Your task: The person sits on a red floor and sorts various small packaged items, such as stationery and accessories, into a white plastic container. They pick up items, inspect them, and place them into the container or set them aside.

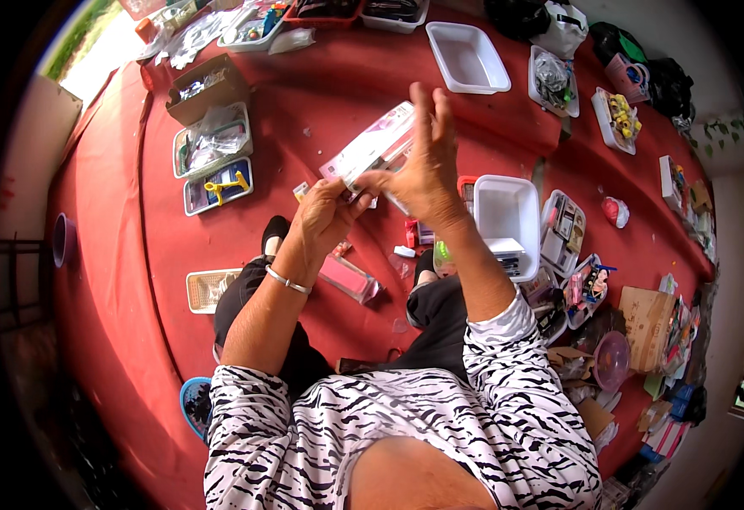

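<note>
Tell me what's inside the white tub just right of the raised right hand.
The white tub shows bare white walls and floor. A small flat white item lies at its near edge, too small to identify. The right hand and wrist cover only the tub's left rim.

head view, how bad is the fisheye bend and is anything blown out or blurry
Head view: strong fisheye, the red cloth edges curve toward a black rim; daylight at top left is blown out; the left hand, right hand and pink-and-white package look sharp enough.

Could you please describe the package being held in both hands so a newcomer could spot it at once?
Over the red cloth, between the raised left hand and right hand, is a flat white-and-pink rectangular package. Unlike the trays around it, it is lifted off the cloth.
</note>
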The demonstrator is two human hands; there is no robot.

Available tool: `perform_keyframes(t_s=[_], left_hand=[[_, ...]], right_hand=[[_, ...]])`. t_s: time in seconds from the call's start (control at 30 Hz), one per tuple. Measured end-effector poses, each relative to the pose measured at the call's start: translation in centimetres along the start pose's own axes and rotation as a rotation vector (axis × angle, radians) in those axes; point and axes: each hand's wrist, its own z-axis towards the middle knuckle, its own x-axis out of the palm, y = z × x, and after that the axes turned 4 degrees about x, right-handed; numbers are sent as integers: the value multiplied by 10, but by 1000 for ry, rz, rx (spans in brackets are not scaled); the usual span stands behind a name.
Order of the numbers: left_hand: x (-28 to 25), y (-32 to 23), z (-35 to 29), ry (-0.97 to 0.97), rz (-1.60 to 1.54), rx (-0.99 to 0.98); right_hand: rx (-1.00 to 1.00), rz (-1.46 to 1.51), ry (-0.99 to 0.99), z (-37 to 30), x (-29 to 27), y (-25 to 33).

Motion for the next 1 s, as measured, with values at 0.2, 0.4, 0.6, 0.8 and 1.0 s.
perform_keyframes(t_s=[0.2,0.4,0.6,0.8,1.0], left_hand=[[26,-5,-7,-32,290,213],[26,8,-3,-168,713,541],[33,25,-10,-165,1147,967],[41,25,-17,-101,771,594],[23,22,-10,-123,316,356]], right_hand=[[565,509,-268,20,-29,-99],[621,850,133,7,-15,-54],[416,499,31,-8,31,-43],[858,744,-93,14,-19,-66],[756,736,-54,12,-33,-67]])
